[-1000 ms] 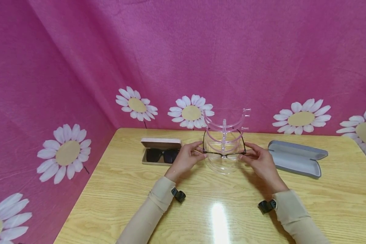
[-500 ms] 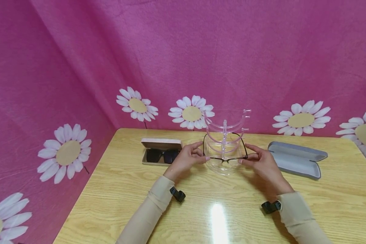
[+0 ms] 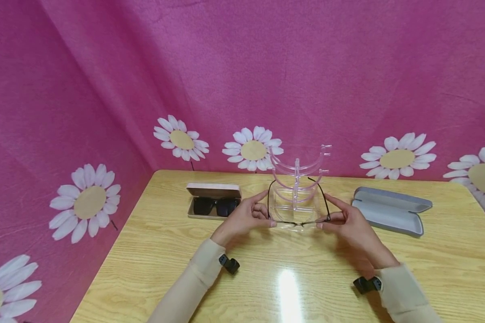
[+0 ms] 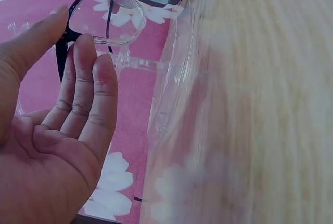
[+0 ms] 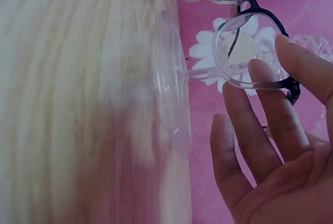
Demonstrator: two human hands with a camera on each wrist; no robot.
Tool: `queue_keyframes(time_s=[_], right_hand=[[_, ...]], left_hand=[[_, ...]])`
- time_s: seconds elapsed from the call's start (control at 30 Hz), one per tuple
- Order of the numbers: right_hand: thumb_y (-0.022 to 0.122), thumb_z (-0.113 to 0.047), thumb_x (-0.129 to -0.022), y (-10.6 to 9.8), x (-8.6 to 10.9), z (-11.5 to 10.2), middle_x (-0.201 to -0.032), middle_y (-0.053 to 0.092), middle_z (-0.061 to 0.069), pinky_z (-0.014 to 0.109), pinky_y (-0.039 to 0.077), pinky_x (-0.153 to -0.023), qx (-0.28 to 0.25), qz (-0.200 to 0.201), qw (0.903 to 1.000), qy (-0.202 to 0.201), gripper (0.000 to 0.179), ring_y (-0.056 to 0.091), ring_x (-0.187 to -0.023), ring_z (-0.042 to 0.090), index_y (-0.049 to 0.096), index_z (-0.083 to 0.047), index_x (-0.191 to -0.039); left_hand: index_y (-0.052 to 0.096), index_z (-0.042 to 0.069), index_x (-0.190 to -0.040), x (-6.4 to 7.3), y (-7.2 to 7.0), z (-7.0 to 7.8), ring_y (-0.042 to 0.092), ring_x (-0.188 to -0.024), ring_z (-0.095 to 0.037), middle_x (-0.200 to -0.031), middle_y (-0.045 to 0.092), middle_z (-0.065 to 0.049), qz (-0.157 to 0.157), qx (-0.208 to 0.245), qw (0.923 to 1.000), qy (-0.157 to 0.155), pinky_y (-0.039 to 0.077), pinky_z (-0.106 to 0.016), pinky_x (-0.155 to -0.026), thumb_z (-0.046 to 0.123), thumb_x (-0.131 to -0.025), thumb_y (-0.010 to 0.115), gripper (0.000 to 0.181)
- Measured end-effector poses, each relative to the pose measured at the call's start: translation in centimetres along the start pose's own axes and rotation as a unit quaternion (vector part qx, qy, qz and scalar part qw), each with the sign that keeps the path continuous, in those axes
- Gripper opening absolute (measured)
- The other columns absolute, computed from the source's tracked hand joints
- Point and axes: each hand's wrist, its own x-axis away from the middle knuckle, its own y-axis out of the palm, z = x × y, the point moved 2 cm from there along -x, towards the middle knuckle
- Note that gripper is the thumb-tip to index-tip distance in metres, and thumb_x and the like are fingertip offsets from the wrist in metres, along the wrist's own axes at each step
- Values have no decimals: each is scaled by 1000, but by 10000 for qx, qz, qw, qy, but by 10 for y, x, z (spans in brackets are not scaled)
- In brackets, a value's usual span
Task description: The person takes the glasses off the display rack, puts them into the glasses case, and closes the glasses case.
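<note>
Black-framed eyeglasses (image 3: 299,224) with clear lenses are held level between both hands, temples spread and pointing to the back. My left hand (image 3: 245,218) pinches the left hinge corner between thumb and fingers. At the opposite corner, my right hand (image 3: 349,225) pinches the frame likewise. Behind the front rim stands a clear display stand (image 3: 297,179) with curved tiers; the temples pass on either side of its lower part. In the left wrist view, the thumb lies on the dark corner of the glasses (image 4: 78,18). The right wrist view shows fingertips behind the lens of the glasses (image 5: 270,15).
On the left, an open case (image 3: 213,190) holds dark sunglasses (image 3: 216,207). A grey glasses case (image 3: 392,211) lies open on the right. All stand on a wooden table (image 3: 258,287) before a pink daisy-printed cloth (image 3: 307,80).
Both hands have drawn the eyeglasses toward the person and lower in the head view, away from the stand's tiers. The temples have spread a little wider. Stand and cases stay put.
</note>
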Motion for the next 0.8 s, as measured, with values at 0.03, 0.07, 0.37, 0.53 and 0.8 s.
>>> queue_keyframes(time_s=[0.03,0.07,0.37,0.53,0.8], right_hand=[[81,-22,-93,0,3,-1,-101,82,5,8,42,-92,-39,4,10000,-36,92,73,-96,-2,27,-8,-166],[80,-21,-93,1,6,-2,-101,82,6,7,44,-91,-30,18,10000,-91,91,74,-96,-2,27,-6,-165],[82,-12,-90,7,35,-14,-94,82,7,8,52,-81,477,414,9958,-669,80,73,-89,-5,41,4,-157],[84,-10,-87,9,46,-20,-89,82,0,8,48,-80,992,620,9881,-997,69,74,-84,-2,54,5,-147],[87,-9,-84,13,56,-24,-87,82,1,19,52,-64,1259,912,9818,-1092,47,69,-78,-5,73,-1,-128]], left_hand=[[20,8,-167,2,1,1,66,-78,-4,-85,67,5,-25,8,10000,15,55,-19,-80,3,-89,80,98],[20,8,-167,4,2,1,66,-77,-4,-85,67,5,-46,5,10000,40,55,-19,-80,3,-89,80,98],[29,9,-165,26,12,8,65,-78,-6,-88,67,3,54,-171,9998,41,53,-19,-77,8,-91,81,90],[29,8,-165,38,17,12,66,-79,-7,-90,68,2,79,-118,9999,38,54,-19,-76,9,-90,81,91],[33,11,-163,47,18,15,68,-83,-8,-94,71,-3,132,-242,9996,64,56,-19,-77,12,-90,82,88]])
